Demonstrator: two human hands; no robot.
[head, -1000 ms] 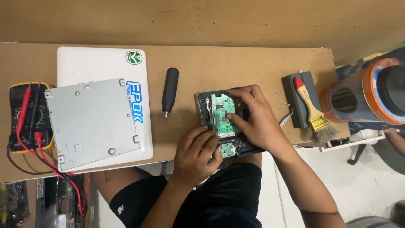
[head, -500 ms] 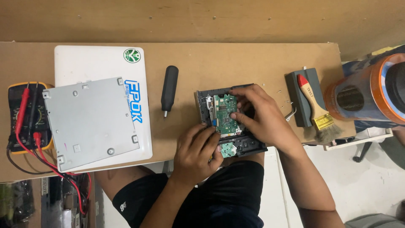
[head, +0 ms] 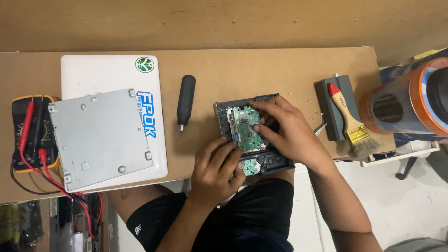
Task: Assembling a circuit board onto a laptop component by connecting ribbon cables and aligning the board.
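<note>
- The left hand (head: 215, 169) sits at the near edge of the worktop (head: 261, 70), fingers curled against the near-left side of the dark opened device (head: 254, 135), steadying it.
- The right hand (head: 284, 130) lies over the device from its right, fingertips pinching the edge of the green circuit board (head: 245, 128) inside it.
- The device overhangs the worktop's near edge; I judge it could tip toward the lap if the left hand lets go, and the board could flex or crack if pried at one corner.
- Left of the device lies a black screwdriver (head: 185, 98), which could roll.
- Further left, a grey metal cover (head: 100, 137) rests on a white laptop (head: 93, 74) bearing a round green sticker and blue lettering.
- Right of the device stand a paintbrush (head: 347, 119) and an orange-rimmed tape roll (head: 406, 105).
</note>
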